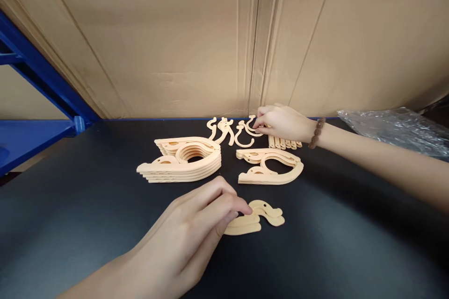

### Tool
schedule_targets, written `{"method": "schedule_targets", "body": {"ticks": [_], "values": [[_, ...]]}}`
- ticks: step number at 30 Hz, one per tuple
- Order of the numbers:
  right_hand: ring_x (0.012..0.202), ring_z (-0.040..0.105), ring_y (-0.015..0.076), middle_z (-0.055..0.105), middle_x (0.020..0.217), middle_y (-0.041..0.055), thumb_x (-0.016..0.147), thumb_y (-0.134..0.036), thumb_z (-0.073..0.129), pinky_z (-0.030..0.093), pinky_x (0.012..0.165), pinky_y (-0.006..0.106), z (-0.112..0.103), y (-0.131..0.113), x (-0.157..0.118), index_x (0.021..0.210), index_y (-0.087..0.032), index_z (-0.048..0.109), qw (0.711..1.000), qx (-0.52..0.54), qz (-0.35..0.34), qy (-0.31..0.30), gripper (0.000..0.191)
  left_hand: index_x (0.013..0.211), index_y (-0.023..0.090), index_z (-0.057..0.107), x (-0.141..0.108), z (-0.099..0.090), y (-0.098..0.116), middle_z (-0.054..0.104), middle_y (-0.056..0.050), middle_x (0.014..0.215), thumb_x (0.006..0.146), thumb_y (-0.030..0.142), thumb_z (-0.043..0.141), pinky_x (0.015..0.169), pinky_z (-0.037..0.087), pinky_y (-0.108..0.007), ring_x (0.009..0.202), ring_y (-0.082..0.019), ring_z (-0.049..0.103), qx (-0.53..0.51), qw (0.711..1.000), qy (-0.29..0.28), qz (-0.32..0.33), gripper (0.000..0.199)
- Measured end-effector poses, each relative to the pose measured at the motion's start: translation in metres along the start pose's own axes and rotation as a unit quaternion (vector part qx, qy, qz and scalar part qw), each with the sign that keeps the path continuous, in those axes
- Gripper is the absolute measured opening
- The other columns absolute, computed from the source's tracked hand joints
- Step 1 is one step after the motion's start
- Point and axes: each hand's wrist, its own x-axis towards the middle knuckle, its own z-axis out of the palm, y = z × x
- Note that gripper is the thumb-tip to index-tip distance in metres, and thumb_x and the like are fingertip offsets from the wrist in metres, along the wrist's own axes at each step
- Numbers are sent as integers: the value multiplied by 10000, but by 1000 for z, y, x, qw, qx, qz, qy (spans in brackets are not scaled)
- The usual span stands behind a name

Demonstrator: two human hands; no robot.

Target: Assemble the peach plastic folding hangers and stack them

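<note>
My left hand (199, 224) is closed at the near middle, its fingertips on a pair of flat beige curved pieces (245, 224) lying on the black table (115, 224). Farther back, my right hand (280, 124), with a brown bracelet at the wrist, has its fingers pinched at a beige hook (251, 128). Several loose hooks (224, 131) lie to its left. Below my right hand is a row of beige slats (284, 144), partly covered by it. Between my hands sit a tall stack of folded beige hangers (196, 173) and a lower stack (280, 178) to the right.
Brown cardboard (175, 46) rises behind the table. A blue metal frame (45, 74) stands at the left. Crumpled clear plastic (396, 128) lies at the back right, beyond my right forearm.
</note>
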Motion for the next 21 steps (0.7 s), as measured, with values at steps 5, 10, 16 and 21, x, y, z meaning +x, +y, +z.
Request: {"method": "schedule_targets", "body": {"ticks": [5,10,16,21], "values": [[780,608,204,674,876,78,945,-195,496,359,745,330,-1,-1,9,821,-163,719,1000,-18,-22,4,258,1125,248,540,0,1,-1,561,-4,1005,1001,91,369,709,435,-221,835,-123,561,-4,1000,5,-5,263],[835,617,218,674,932,84,996,-247,445,356,791,342,-24,-4,-5,909,-154,690,998,-15,-18,53,276,1075,257,547,-1,3,1,554,21,926,974,77,403,626,406,-205,723,-98,528,15,999,25,-14,252],[748,578,202,640,876,53,1038,-319,409,369,758,354,-66,-35,-56,928,-183,672,995,-17,-40,95,316,958,240,560,-2,7,3,544,32,854,933,53,400,572,377,-192,664,-88,494,22,999,42,-20,248],[758,572,216,619,837,36,1028,-279,420,380,757,396,-83,-83,-113,892,-231,649,994,34,-59,85,270,943,237,554,-2,11,3,547,37,850,918,47,413,548,360,-183,633,-78,481,13,999,47,-16,238]]}}
